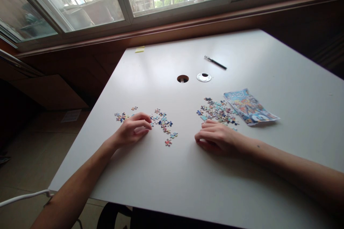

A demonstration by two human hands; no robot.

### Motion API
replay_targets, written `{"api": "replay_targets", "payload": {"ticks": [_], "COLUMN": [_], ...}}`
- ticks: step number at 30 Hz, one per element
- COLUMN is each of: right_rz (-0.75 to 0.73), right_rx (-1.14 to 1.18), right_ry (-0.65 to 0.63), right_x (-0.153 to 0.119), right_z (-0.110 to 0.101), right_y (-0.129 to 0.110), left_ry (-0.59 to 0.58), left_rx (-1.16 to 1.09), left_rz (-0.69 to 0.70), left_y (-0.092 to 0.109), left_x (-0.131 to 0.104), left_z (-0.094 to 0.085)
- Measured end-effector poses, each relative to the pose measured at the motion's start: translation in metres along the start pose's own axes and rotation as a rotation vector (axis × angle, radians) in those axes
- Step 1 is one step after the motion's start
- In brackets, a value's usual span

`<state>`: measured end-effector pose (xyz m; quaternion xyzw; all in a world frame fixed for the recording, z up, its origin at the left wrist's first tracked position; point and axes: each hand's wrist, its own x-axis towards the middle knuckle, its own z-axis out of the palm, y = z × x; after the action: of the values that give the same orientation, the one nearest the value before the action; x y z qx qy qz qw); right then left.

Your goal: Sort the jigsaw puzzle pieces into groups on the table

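My left hand (134,128) rests at the left of the white table, fingers apart and curved, with nothing visible between them. Beside its fingertips lies a loose spread of puzzle pieces (162,120), and a smaller cluster (121,116) is partly behind the hand. A reddish piece (168,142) lies nearest the front. My right hand (215,136) is on the table with its fingers curled down, just in front of a denser pile of pieces (219,110). Whatever its fingertips may hold is hidden. Touching the pile's right side is a colourful printed sheet (249,106).
A black pen (215,62) lies toward the back of the white table (161,171). Nearby are a round cable hole (183,78) and a silver ring cover (204,77). Yellow tape (139,49) marks the back left corner. A white cable (24,197) runs at the lower left.
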<state>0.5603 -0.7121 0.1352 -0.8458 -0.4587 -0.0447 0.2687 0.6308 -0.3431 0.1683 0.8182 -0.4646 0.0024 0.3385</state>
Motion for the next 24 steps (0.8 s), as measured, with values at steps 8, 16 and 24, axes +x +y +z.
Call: {"api": "replay_targets", "payload": {"ticks": [8, 16, 24], "right_rz": [0.002, 0.003, 0.008], "right_rx": [-0.012, -0.016, -0.016], "right_ry": [-0.004, 0.003, 0.002], "right_x": [-0.0006, 0.0003, 0.0029], "right_z": [0.0004, -0.0010, -0.0057], "right_y": [0.0004, -0.0011, -0.0048], "left_ry": [0.010, 0.010, 0.147], "left_rx": [-0.122, -0.178, -0.101], "left_rz": [0.006, 0.014, -0.015], "left_y": [0.0007, 0.0043, -0.0048], "left_x": [-0.0002, 0.0027, -0.0026], "left_z": [-0.0019, -0.0032, -0.0071]}}
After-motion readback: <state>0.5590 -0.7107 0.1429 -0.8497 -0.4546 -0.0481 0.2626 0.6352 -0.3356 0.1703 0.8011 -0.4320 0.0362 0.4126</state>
